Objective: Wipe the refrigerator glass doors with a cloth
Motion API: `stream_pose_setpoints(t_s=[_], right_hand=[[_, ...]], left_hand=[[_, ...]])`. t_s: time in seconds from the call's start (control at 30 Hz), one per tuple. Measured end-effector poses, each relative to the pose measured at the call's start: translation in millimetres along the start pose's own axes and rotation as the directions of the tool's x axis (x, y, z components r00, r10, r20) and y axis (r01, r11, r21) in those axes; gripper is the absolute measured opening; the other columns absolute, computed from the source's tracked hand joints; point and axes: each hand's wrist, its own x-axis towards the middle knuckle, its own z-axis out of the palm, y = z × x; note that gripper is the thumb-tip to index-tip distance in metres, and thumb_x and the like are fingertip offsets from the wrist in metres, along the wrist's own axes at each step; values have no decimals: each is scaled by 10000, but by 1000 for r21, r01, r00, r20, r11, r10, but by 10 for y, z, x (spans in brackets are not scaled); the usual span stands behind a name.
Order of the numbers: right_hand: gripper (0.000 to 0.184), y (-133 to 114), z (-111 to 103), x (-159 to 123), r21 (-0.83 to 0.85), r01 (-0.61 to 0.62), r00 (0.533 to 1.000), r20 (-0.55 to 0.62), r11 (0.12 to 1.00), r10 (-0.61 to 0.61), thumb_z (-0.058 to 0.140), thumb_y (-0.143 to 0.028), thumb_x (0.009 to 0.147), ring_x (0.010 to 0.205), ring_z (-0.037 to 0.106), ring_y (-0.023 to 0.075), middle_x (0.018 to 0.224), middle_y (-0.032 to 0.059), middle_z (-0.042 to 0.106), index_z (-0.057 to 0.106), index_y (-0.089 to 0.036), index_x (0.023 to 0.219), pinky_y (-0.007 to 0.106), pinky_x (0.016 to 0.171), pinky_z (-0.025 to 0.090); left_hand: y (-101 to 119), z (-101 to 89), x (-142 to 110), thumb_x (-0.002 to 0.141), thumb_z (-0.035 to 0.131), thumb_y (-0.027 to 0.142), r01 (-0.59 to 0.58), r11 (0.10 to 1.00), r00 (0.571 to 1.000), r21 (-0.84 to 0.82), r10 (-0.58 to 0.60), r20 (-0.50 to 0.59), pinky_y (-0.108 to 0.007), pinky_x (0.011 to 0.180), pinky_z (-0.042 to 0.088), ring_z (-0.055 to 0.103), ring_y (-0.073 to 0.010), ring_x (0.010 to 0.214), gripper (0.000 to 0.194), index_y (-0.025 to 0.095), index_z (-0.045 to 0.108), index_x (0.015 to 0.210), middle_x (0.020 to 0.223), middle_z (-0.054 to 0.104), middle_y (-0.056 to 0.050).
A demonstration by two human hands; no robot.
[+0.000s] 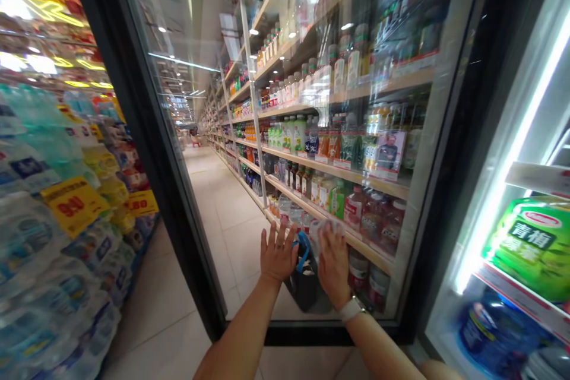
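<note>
My left hand [278,252] lies on the glass door [240,190] of a drinks fridge, its fingers spread and nothing in them. Beside it, my right hand [333,258] presses a pale, crumpled cloth [317,228] against the same pane; the cloth is partly hidden under the fingers. A light band [351,309] circles the right wrist. Through the glass, between and below the hands, a dark bag [305,294] with a blue strap [304,249] shows near the floor; whether it is a reflection I cannot tell. The door stands swung out in its black frame [169,190].
Shelves of bottled drinks [329,148] run back along the aisle behind the glass. Stacked water packs [48,291] with yellow price signs [73,205] stand left. At right, the lit fridge interior holds a green drink pack [529,249] and a blue bottle [494,326].
</note>
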Motion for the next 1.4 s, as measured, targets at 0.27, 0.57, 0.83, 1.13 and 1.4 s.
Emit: stream_pose_setpoints(t_s=[0.27,0.57,0.83,1.13,1.4], right_hand=[[743,-13,5,-141,-6,272,942,207,962,-265,332,54,838,1400,413,161,1447,43,544,343,-236,1521,388,1163,342],[644,273,-253,271,52,-229,961,-150,972,234,305,-121,968,1494,224,291,1623,137,220,126,-213,1579,641,1167,238],[751,-200,106,-278,30,87,990,111,996,-90,310,10,891,1448,344,226,1544,87,414,126,-230,1579,476,1144,379],[667,-118,-11,-51,-14,54,992,114,998,-52,334,-20,923,1431,376,213,1496,100,481,246,-209,1556,470,1174,326],[572,680,-566,616,70,-376,855,-359,924,375,348,-240,1006,1485,247,302,1591,185,285,228,-151,1559,607,1183,229]], left_hand=[[-22,8,-9,895,515,302,-7,999,1000,-34,6,-7,-467,1242,111,135,-249,1510,699,223,243,1533,1584,293,-92],[23,-52,35,925,494,304,-11,1000,1000,17,11,-7,-466,1239,133,147,-256,1507,672,219,225,1535,1583,297,-85],[19,-24,-2,897,508,289,-14,1000,1000,-13,14,-7,-461,1244,113,136,-244,1510,695,225,236,1533,1585,289,-82],[-3,-30,-26,891,520,279,-14,999,1000,28,14,26,-489,1239,131,154,-259,1506,699,229,246,1532,1589,273,-92],[-6,-54,-23,895,567,293,-1,1000,999,15,1,42,-487,1242,128,164,-265,1503,712,241,249,1531,1581,296,-104]])
